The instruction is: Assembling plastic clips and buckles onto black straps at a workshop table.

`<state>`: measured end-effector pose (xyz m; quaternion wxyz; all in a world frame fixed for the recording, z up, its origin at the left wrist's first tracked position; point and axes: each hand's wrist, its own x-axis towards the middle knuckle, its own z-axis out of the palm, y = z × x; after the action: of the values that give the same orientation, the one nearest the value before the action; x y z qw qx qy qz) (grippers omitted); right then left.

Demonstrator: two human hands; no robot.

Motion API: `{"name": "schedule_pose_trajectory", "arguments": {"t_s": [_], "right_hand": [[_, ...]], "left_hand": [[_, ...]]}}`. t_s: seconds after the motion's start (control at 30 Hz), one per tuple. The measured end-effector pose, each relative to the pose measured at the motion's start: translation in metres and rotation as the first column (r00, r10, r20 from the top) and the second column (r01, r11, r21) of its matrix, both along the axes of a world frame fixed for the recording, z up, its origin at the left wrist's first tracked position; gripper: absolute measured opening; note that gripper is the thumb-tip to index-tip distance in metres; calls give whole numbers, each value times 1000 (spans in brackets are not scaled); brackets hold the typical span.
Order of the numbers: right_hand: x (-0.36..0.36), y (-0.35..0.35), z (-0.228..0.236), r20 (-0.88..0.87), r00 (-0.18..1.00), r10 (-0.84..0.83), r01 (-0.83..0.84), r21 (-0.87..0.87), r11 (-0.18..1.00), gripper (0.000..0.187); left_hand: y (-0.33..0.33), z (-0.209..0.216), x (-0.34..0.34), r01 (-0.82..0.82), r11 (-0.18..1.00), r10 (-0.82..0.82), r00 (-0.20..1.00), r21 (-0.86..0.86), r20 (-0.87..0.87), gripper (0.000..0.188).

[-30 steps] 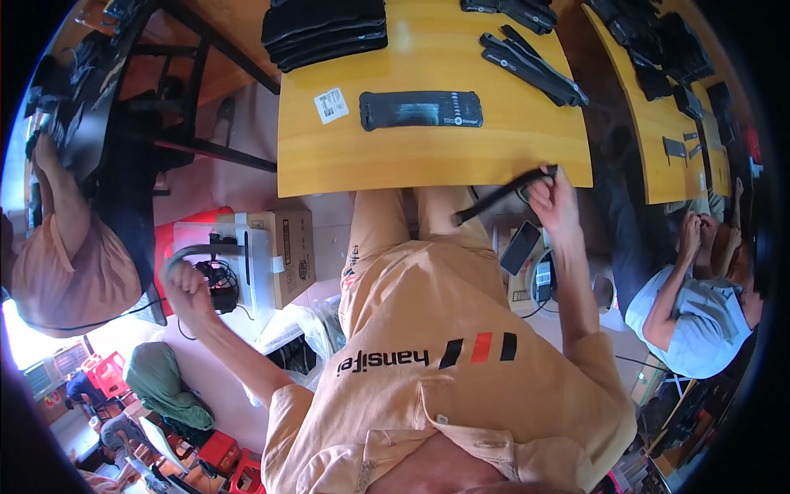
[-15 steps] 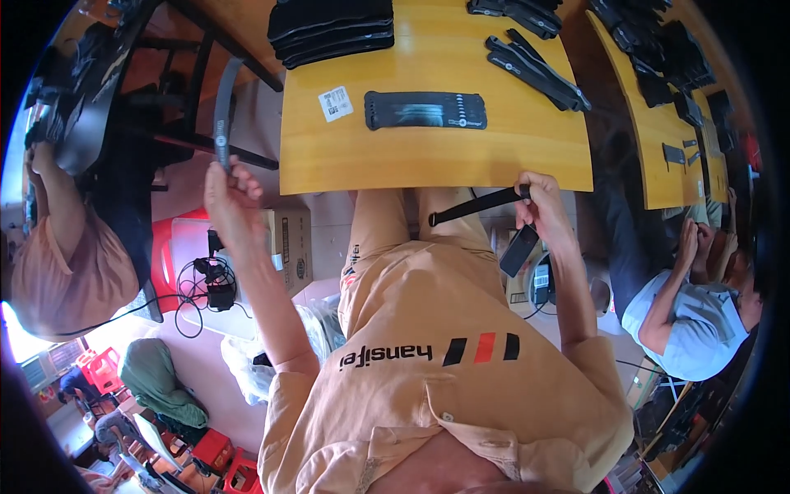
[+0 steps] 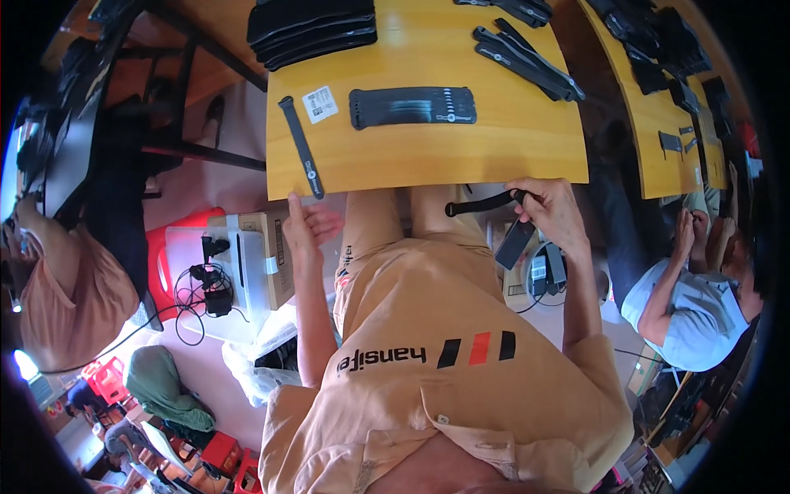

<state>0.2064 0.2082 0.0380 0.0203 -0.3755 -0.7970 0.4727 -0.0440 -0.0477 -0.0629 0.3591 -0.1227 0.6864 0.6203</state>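
Note:
A dark strap lies on the yellow table near its left edge, its lower end at the front edge. Just below that end is my left hand, fingers apart and nothing in them. My right hand, at the table's front edge, is closed on a second black strap, whose looped end hangs out to the left over my lap. A flat dark rectangular piece shows under this hand; whether it is held I cannot tell. A wide bundle of dark straps lies flat at mid-table.
A stack of black bundles stands at the back left, with a white label near it. Loose straps lie at the back right. Tangled cables rest on a clear bin lid at lower left. People sit at either side.
My left hand has moved right and let go of its strap, which now lies on the table. The strap in my right hand has shifted, with less of it stretched out.

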Motion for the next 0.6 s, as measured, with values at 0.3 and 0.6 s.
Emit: {"name": "schedule_pose_trajectory", "arguments": {"t_s": [0.3, 0.6], "right_hand": [[-33, -21, 29, -219, 888, 404, -397, 75, 915, 28], [-30, -4, -1, -281, 957, 72, -133, -202, 970, 31]], "left_hand": [[48, 80, 46, 545, 838, -375, 561, -11, -738, 28], [57, 55, 23, 913, 375, -836, 409, 163, -367, 17]]}}
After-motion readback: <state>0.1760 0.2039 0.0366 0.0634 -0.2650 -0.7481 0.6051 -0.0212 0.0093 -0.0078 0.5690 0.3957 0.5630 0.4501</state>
